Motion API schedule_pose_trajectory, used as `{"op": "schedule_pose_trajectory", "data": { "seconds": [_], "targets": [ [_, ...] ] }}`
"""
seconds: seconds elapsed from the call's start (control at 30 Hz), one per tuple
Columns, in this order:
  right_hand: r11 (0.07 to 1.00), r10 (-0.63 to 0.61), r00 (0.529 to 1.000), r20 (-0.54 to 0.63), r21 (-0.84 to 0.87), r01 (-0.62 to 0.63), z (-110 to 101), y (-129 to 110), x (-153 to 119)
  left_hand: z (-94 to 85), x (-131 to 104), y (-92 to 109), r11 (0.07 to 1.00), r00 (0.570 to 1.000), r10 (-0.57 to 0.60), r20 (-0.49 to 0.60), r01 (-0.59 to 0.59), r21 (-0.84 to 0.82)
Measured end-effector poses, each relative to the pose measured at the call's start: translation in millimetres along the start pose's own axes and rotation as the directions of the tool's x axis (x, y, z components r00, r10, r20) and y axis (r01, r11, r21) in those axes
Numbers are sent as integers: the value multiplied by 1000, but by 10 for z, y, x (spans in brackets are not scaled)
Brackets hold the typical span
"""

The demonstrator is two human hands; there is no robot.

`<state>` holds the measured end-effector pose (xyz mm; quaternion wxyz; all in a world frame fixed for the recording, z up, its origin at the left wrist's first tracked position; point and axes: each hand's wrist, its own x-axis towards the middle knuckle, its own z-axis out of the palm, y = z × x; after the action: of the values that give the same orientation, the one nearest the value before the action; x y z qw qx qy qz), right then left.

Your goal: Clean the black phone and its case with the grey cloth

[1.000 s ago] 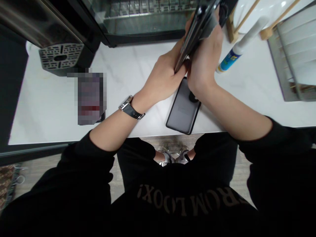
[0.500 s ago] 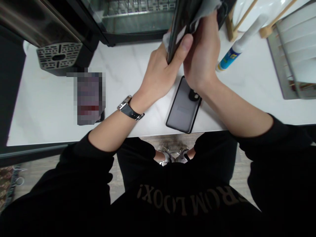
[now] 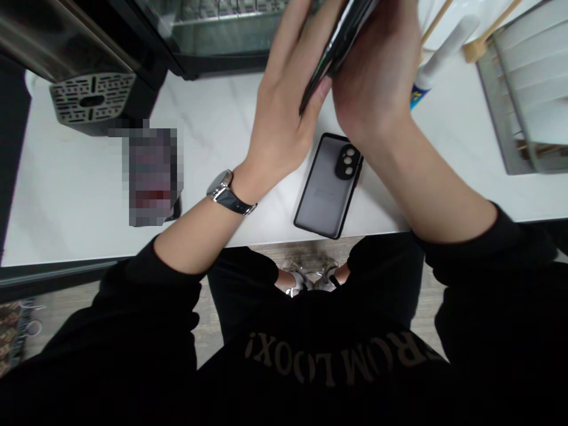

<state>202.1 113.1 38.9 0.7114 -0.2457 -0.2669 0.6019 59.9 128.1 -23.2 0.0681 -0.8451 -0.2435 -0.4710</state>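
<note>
A thin, glossy black phone point(image 3: 335, 53) is held on edge between my two hands at the top of the view. Along its left face lies my left hand point(image 3: 279, 118), fingers stretched up its back and thumb at the near edge, closed on it. Pressed against the other face is my right hand point(image 3: 377, 77), its palm turned inward; its fingertips run out of frame. Just below, a black-rimmed translucent phone case point(image 3: 323, 189) with a camera cutout lies flat on the white counter point(image 3: 222, 130), apart from both hands.
A pixelated item point(image 3: 153, 177) lies on the counter at left, near a machine with a slotted drip tray point(image 3: 93, 99). A glass-fronted appliance point(image 3: 222, 35) stands behind. To the right are a white-and-blue tube point(image 3: 419, 94), partly behind my right wrist, and a dish rack point(image 3: 501, 124) with white plates.
The grey cloth around the phone has gone out of sight. My left fingers have straightened along the phone, and my right hand has shifted right and up, uncovering the case's camera cutout.
</note>
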Motion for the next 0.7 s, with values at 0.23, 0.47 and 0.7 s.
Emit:
{"op": "schedule_pose_trajectory", "data": {
  "seconds": [0.23,0.47,0.7],
  "targets": [
    [983,142,986,82,-132,-131,16,181,-141,23,-21,-106,996,995,26,-94,-34,-85],
    [945,316,932,179,-148,-292,4,112,-96,-47,-62,-220,1000,999,11,-52,-11,-11],
    [982,189,968,166,-27,-187,-1,-18,-97,111,-41,-102,998,999,7,-53,-10,-66]
  ]
}}
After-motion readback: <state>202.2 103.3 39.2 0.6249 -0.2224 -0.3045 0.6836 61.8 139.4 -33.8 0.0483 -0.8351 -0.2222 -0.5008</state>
